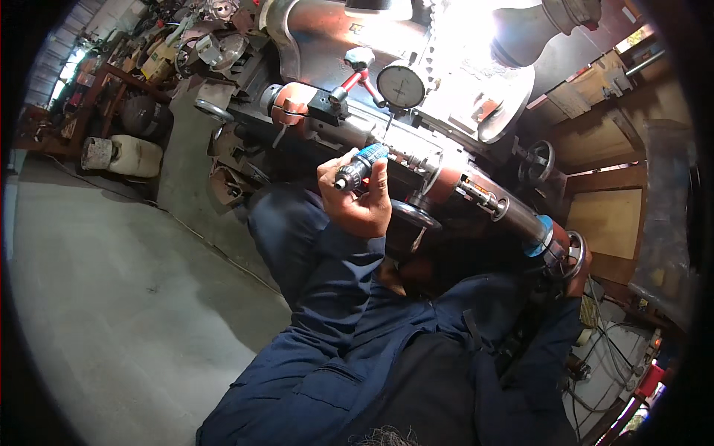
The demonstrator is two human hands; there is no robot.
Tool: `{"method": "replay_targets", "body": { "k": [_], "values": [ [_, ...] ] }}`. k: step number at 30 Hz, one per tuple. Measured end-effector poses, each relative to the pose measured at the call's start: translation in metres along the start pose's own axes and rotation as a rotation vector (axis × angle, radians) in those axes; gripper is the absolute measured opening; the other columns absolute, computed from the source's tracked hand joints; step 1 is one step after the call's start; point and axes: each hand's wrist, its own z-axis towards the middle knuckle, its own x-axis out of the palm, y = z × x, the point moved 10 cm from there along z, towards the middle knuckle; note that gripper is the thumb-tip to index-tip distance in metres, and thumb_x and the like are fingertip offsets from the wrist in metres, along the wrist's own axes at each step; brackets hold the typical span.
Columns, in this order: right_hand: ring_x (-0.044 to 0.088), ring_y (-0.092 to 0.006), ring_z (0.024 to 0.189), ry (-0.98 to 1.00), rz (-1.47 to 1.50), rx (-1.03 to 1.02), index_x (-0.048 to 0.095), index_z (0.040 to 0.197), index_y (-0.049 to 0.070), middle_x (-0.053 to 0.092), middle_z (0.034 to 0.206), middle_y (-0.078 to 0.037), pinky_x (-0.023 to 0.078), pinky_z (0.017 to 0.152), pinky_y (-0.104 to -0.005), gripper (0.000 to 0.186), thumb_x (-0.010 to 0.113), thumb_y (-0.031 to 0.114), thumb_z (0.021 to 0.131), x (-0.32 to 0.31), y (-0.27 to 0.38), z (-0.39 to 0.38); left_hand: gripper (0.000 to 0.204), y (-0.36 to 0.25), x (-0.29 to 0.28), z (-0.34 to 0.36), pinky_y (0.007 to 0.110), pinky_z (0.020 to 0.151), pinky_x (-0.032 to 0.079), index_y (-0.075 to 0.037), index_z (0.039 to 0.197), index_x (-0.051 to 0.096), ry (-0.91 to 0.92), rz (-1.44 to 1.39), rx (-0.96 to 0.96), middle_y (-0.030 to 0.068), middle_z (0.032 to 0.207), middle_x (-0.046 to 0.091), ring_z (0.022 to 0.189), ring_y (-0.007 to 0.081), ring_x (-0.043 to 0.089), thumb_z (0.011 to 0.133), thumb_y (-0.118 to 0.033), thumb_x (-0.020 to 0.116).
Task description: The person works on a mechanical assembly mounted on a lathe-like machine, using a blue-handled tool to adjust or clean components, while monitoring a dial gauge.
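Observation:
My left hand is closed around a small blue-and-black cylindrical tool with a ribbed collar and a silver tip pointing down toward me. It is raised in front of a red machine with a long horizontal shaft. Just behind the tool, a round dial gauge hangs from a red jointed arm, its stem reaching down to the bright metal part on the shaft line. At the machine's right end, my right hand is at a handwheel and appears to grip its rim; its fingers are partly hidden.
Another handwheel with a crank handle sits below the shaft, close to my left hand. A strong light glares over the machine's back. A cream jug and stacked metal parts are at far left. Cables run at right.

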Motion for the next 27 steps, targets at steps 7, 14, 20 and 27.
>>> {"method": "replay_targets", "body": {
  "k": [7, 14, 20, 27],
  "values": [
    [0.059, -0.0121, 0.080, 0.012, -0.217, -0.055, 0.060, 0.101, 0.002, 0.061, 0.090, 0.000, 0.048, 0.069, -0.0278, 0.079, 0.063, 0.076, 0.073, -0.020, -0.038, 0.004, 0.036, -0.031, -0.004, 0.011, 0.038, 0.074, 0.049, 0.002, 0.103, 0.053, -0.069, 0.039, 0.195, 0.0142, 0.096, 0.056, 0.084, 0.0290, 0.058, 0.085, -0.019, 0.075],
    [0.060, -0.0144, 0.086, 0.084, -0.052, -0.089, 0.061, 0.106, 0.001, 0.063, 0.097, -0.002, 0.049, 0.072, -0.0293, 0.068, 0.063, 0.064, 0.083, 0.002, 0.002, -0.003, 0.041, -0.031, -0.015, 0.006, 0.037, 0.078, 0.051, 0.004, 0.101, 0.050, -0.025, 0.144, 0.106, 0.0170, 0.096, 0.054, 0.089, 0.0284, 0.059, 0.093, -0.033, 0.063],
    [0.061, -0.0149, 0.087, 0.104, -0.070, -0.025, 0.061, 0.108, 0.000, 0.064, 0.099, -0.003, 0.049, 0.073, -0.0296, 0.060, 0.062, 0.057, 0.087, -0.001, -0.024, -0.001, 0.045, -0.024, -0.031, 0.009, 0.037, 0.075, 0.048, -0.002, 0.114, 0.042, -0.194, 0.028, 0.142, 0.0148, 0.097, 0.054, 0.085, 0.0252, 0.054, 0.090, -0.028, 0.069],
    [0.061, -0.0155, 0.088, 0.116, 0.224, 0.232, 0.061, 0.109, 0.000, 0.065, 0.102, -0.004, 0.049, 0.073, -0.0300, 0.051, 0.061, 0.048, 0.092, -0.025, -0.117, -0.034, 0.046, -0.022, -0.035, 0.008, 0.036, 0.075, 0.048, -0.002, 0.117, 0.043, -0.223, -0.026, 0.172, 0.0146, 0.098, 0.055, 0.087, 0.0246, 0.055, 0.090, -0.028, 0.069]
  ]
}}
